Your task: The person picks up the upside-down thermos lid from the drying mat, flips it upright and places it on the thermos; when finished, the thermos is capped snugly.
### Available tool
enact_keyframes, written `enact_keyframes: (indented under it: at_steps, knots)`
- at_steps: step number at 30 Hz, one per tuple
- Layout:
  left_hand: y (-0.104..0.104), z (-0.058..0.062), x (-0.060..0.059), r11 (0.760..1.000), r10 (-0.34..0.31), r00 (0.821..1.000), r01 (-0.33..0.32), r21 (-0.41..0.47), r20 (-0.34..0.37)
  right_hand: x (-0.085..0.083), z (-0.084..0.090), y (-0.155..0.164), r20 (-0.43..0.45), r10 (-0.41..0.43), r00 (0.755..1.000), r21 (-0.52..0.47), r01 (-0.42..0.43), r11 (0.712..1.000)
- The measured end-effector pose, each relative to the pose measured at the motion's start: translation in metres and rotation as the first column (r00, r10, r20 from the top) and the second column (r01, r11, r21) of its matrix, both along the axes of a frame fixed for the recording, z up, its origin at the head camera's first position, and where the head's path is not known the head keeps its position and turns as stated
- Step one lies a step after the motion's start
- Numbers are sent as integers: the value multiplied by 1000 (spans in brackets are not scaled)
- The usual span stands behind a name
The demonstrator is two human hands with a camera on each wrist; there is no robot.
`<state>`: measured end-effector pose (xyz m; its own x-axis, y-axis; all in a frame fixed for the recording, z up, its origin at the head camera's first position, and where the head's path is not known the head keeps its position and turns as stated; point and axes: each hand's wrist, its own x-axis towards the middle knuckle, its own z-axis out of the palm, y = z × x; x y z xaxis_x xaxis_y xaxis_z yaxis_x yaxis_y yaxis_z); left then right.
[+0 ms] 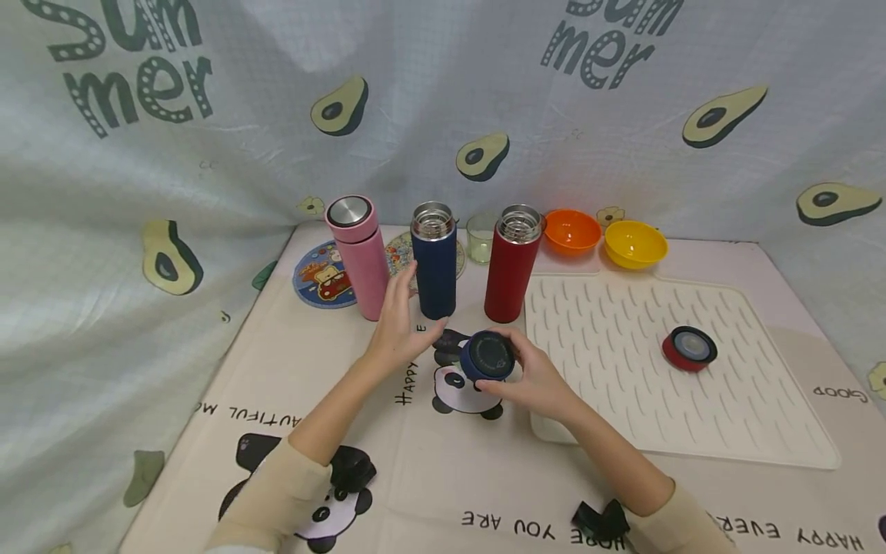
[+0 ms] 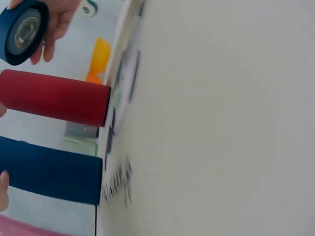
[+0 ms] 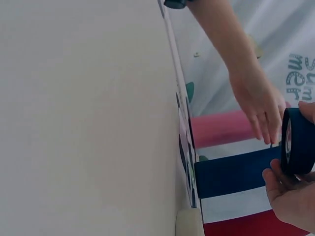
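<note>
Three flasks stand in a row on the table: a pink flask [image 1: 354, 260] with its steel-topped lid on, a dark blue flask [image 1: 434, 265] with an open mouth, and a red flask [image 1: 511, 265] also open. My right hand [image 1: 517, 369] grips a dark blue lid [image 1: 487, 355] just in front of the blue and red flasks, above a panda print. In the right wrist view the blue lid [image 3: 298, 140] is held on edge in my curled fingers [image 3: 288, 194]. My left hand [image 1: 407, 314] hovers with straight fingers between the pink and blue flasks and holds nothing.
A red lid [image 1: 688, 348] lies on the white ribbed mat [image 1: 623, 400] at the right. An orange bowl [image 1: 571, 231], a yellow bowl [image 1: 635, 244] and a small glass [image 1: 481, 237] stand behind the flasks. Round coasters [image 1: 318, 275] lie at the back left. A printed cloth hangs behind.
</note>
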<state>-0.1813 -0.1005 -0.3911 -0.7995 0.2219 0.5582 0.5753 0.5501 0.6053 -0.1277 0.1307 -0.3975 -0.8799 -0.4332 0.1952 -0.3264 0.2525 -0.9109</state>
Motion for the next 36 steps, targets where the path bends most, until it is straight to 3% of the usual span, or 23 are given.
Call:
enact_keyframes:
  at_steps: [3,7,11,17,23,28,31,36]
  knots:
    - [8,-3,-12,987,70,996,-78,140,63,-2,-2,0,-21,1,1000,-8,-1,1000]
    - [19,-14,-32,937,102,977,-158,313,188,-3,-2,2,-23,-7,1000,7,7,1000]
    - [24,-26,-49,903,115,963,-203,379,243,-6,-1,3,-50,-12,999,15,13,1000]
    - [19,-39,-58,920,74,959,-172,352,274,-21,15,-1,-167,-18,986,46,26,999]
    - [15,-43,-61,948,40,977,-103,301,210,-55,62,-13,-326,-14,945,17,21,1000]
    - [15,-47,-60,960,64,983,-108,260,170,-84,93,-38,-393,-30,919,-36,17,999]
    - [15,-48,-59,955,64,983,-111,274,174,-100,101,-56,-404,-63,913,-42,50,998]
    - [17,-47,-60,948,46,981,-102,301,187,-123,98,-79,-411,-133,902,-71,113,991]
